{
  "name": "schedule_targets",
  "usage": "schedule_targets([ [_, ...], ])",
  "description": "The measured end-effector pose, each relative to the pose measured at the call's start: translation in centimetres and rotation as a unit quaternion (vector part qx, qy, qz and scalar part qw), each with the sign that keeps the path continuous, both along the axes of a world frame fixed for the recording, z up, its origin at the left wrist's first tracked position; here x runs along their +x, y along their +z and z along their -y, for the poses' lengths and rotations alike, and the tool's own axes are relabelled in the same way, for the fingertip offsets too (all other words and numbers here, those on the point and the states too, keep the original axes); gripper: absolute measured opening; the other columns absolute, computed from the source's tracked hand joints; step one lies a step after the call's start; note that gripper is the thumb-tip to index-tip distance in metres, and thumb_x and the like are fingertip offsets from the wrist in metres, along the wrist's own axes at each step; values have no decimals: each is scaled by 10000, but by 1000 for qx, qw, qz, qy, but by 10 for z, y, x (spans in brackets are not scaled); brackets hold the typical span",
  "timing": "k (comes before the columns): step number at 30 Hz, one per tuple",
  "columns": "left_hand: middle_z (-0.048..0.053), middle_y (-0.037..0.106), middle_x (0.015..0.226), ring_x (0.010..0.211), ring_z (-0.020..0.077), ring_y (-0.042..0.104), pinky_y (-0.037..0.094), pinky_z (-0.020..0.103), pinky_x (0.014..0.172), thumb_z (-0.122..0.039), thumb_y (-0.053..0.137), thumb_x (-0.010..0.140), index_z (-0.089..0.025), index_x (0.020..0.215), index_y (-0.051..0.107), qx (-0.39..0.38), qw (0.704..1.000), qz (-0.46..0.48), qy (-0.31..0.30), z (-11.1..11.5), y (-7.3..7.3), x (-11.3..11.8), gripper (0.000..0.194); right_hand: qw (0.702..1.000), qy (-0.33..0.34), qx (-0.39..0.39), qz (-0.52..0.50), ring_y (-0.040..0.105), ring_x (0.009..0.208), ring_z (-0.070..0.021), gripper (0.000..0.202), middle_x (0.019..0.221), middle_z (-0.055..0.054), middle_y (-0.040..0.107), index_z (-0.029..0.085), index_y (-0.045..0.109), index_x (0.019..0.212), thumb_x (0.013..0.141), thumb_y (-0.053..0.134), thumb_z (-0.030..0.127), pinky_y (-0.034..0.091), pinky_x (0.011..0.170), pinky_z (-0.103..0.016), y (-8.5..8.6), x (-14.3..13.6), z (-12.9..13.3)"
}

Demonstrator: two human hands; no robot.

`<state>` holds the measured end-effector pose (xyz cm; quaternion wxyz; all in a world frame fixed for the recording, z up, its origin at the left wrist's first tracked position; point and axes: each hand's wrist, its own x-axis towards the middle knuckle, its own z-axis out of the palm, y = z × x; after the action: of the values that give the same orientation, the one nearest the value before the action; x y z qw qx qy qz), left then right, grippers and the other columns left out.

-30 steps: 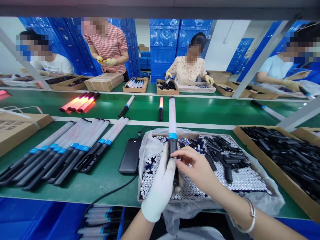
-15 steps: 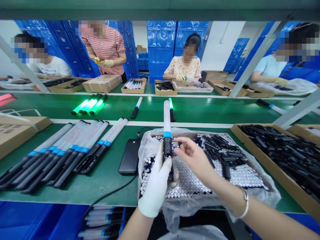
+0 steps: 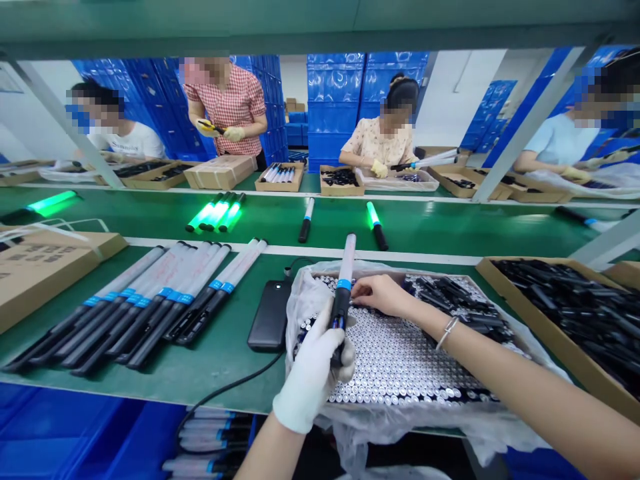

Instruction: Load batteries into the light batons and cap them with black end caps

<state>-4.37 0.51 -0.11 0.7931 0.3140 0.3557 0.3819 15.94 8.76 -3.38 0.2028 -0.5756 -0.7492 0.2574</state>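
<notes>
My left hand (image 3: 313, 367), in a white glove, is wrapped round the black handle of a light stick (image 3: 346, 270) with a clear tube and a blue ring. Its handle is open on the upper side, and blue batteries show inside. Bare, with a bracelet at the wrist, my right hand (image 3: 383, 295) reaches over the battery box (image 3: 400, 363), just right of the stick. Its fingers are bent together at the batteries; what they hold, if anything, is hidden. Black parts (image 3: 453, 300) lie on the batteries at the box's right side.
Several light sticks (image 3: 170, 293) and a black power bank (image 3: 269, 315) with a cable lie left. A carton of black parts (image 3: 565, 313) stands right. Lit green sticks (image 3: 217, 212) rest on the belt (image 3: 270, 220). Across it, people work behind cartons. A shelf edge runs overhead.
The light stick in my left hand has come lower and tilts right. My right hand has moved from the handle out to the batteries. On the belt, the green-lit stick has shifted right.
</notes>
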Motion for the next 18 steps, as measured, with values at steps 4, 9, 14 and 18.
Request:
schedule_targets([
  [4, 24, 546, 986, 484, 4, 418, 256, 107, 362, -272, 587, 866, -382, 1523, 231, 41, 999, -8, 10, -8, -11, 5, 755, 1000, -21, 0, -1, 670, 780, -158, 133, 884, -16, 749, 200, 758, 883, 845, 657, 279, 478, 723, -267, 6, -4, -2],
  [9, -16, 523, 834, 424, -5, 362, 220, 97, 334, -289, 624, 849, -332, 1511, 274, 31, 999, 23, 16, -18, -17, 9, 750, 999, -23, -27, -3, 657, 726, -149, 110, 810, 0, 745, 204, 771, 835, 786, 712, 284, 463, 675, -241, 8, -6, -5],
  [14, -40, 496, 740, 388, -15, 332, 204, 83, 336, -260, 590, 871, -283, 1482, 335, -3, 1000, 21, 8, -23, -15, 10, 663, 999, -8, -35, 2, 650, 708, -152, 107, 796, -10, 740, 180, 759, 825, 749, 733, 251, 445, 643, -242, 10, -9, -2],
  [18, -27, 541, 722, 367, 9, 372, 213, 107, 324, -407, 642, 848, -281, 1462, 375, -14, 1000, -1, -2, -23, -14, 7, 681, 1000, -9, -26, -2, 663, 726, -169, 119, 803, -38, 742, 151, 746, 826, 757, 725, 247, 454, 660, -257, 10, -12, -2],
])
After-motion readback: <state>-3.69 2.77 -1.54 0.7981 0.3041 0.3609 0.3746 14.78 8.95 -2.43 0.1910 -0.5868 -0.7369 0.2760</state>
